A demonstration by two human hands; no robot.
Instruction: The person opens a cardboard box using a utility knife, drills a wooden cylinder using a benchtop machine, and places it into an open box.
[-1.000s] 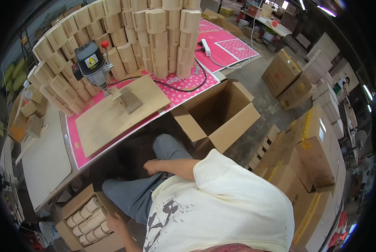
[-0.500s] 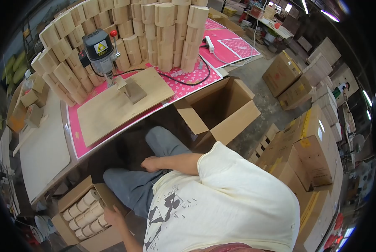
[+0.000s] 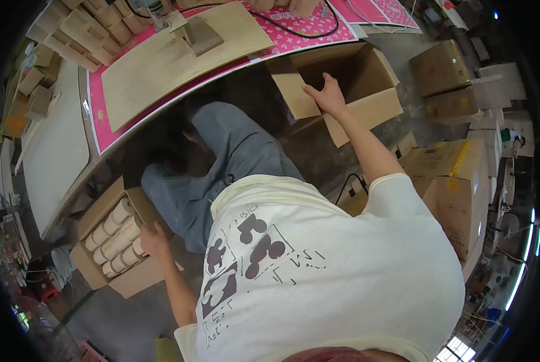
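Observation:
My left hand [image 3: 154, 239] is at the lower left, its fingers closed over the side of a cardboard box [image 3: 138, 283]. Rows of pale wooden cylinders [image 3: 114, 236] with holes in their ends lie in that box, right beside my fingers. Over the near edge of a second cardboard box [image 3: 373, 104], under the table's edge, my right hand [image 3: 328, 98] has its thumb and fingers spread apart and holds nothing. This box has its flaps folded outward, and part of its inside is in shadow.
A plywood board [image 3: 161, 72] with a small wooden jig [image 3: 198, 37] lies on the pink-covered table [image 3: 98, 123]. Stacked wooden pieces [image 3: 83, 30] and a partly cut-off machine [image 3: 156, 12] stand behind. More cardboard boxes [image 3: 442, 67] are at the right.
My right hand has moved from my lap out to the right, over the second box. My left hand stays at the box of cylinders. The view has tilted down.

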